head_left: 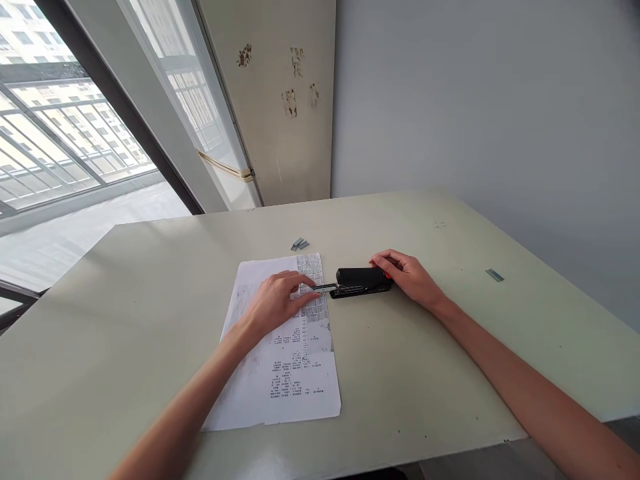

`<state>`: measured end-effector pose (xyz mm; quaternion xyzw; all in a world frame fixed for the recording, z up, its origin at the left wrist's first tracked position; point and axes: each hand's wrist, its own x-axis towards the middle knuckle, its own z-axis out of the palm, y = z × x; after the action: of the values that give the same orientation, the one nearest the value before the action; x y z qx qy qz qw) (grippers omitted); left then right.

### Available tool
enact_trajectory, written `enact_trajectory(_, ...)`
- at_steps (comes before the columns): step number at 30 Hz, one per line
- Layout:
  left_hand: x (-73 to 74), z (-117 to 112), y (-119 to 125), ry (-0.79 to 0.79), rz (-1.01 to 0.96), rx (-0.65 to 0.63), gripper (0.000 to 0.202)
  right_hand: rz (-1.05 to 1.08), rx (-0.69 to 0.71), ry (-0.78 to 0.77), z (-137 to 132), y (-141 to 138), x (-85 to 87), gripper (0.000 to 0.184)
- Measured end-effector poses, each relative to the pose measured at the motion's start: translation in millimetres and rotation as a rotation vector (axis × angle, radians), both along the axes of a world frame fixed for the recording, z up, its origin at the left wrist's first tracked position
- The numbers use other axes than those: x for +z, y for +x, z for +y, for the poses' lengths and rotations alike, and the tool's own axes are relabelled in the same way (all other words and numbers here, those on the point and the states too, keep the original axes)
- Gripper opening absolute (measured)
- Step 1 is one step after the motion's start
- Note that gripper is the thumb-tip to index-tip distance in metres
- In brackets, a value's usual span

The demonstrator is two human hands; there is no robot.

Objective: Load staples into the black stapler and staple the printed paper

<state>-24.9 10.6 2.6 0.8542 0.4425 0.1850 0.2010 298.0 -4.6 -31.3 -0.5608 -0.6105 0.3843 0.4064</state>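
A black stapler (357, 279) lies on the table just right of a printed sheet of paper (300, 400). Its metal staple tray (326, 288) sticks out at the left end, over the paper's right edge. My left hand (283, 293) is closed on that tray, thumb and fingers pinching its tip. At the stapler's other end, by a red part, my right hand (403, 272) grips the body with its fingers curled round it. My right palm hides some of that end. Whether staples sit in the tray is too small to tell.
Several staple strips (300, 244) lie beyond the paper's top edge. One more staple strip (495, 275) rests far right on the pale table (150, 320). A grey wall (480, 100) borders the table's right side, and a window with a railing is at the left.
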Motion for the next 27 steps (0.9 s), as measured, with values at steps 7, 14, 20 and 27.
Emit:
enact_trajectory(7, 7.3, -12, -11, -0.113, -0.071, 0.077, 0.04, -0.01, 0.011, 0.007, 0, -1, -1.8, 0.047)
enact_trajectory(14, 24.2, -8, -32, -0.803, -0.7, 0.246, 0.035, -0.038, -0.002, -0.008, 1, -2, -3.1, 0.047)
enact_trajectory(20, 33.9, -8, -31, -1.218, -1.131, 0.295, 0.028, -0.094, -0.008, -0.014, -2, -4, 1.5, 0.049)
enact_trajectory(27, 22.9, -10, -41, -1.267, -1.073, 0.256, 0.038, -0.147, -0.024, -0.021, -5, -5, 1.7, 0.047)
